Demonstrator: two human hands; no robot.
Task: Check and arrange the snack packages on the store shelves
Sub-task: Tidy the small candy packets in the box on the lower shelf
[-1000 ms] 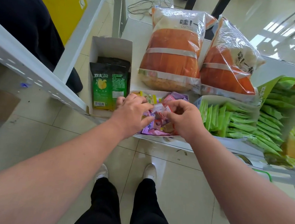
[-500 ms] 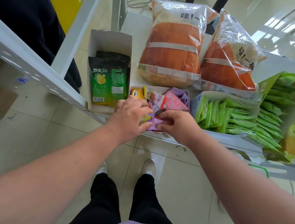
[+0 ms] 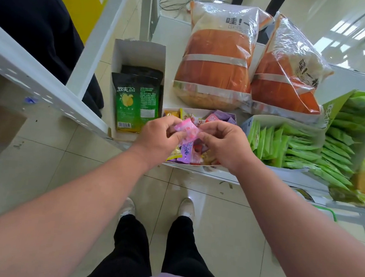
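A small pink snack packet [image 3: 186,131] is held up between both hands, just above a low white box [image 3: 201,112] full of mixed pink, purple, yellow and red packets. My left hand [image 3: 157,137] pinches its left end and my right hand [image 3: 222,142] pinches its right end. The hands hide the middle of the box. The box sits at the front edge of a white shelf [image 3: 174,35].
Left of the mixed box stands an open white carton [image 3: 138,51] with green-black pouches [image 3: 136,102]. Behind are two big orange bread bags [image 3: 216,60] [image 3: 291,74]. At right, boxes of green stick packets [image 3: 286,144]. A white shelf rail [image 3: 40,79] crosses at left. My feet stand on the tiled floor below.
Both hands came up out of the mixed box with one pink packet between them; before, they were down among the packets.
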